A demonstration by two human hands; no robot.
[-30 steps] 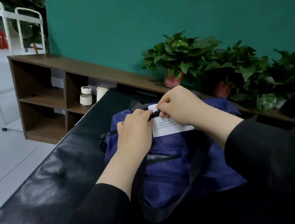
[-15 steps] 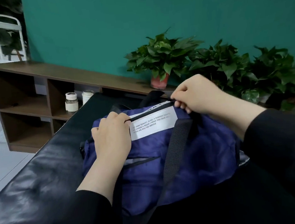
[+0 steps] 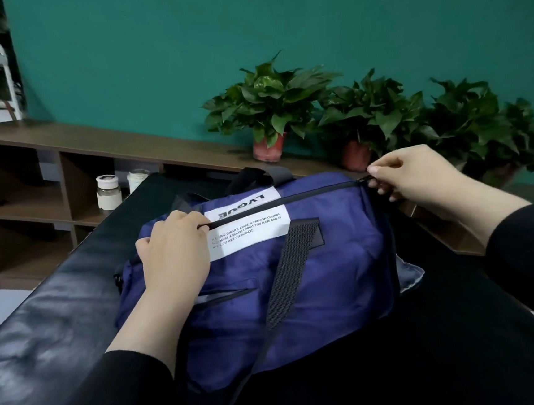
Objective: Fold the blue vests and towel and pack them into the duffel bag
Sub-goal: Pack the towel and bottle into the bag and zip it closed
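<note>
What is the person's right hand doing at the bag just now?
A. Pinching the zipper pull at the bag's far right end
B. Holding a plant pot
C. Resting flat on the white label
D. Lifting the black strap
A: the right hand pinches the zipper pull at the right end of the blue duffel bag, while the left hand holds the other end.

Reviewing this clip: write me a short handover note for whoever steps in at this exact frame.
Left hand: grips the left end of the duffel bag at the zipper's start, holding it down.
Right hand: pinches the zipper pull at the bag's right end.
Bag lies on the black padded table, top zipper drawn shut along its visible length.
Done: no vests or towel in view, presumably packed inside.
Left: check the zipper is fully closed at the right end, then let go.
</note>
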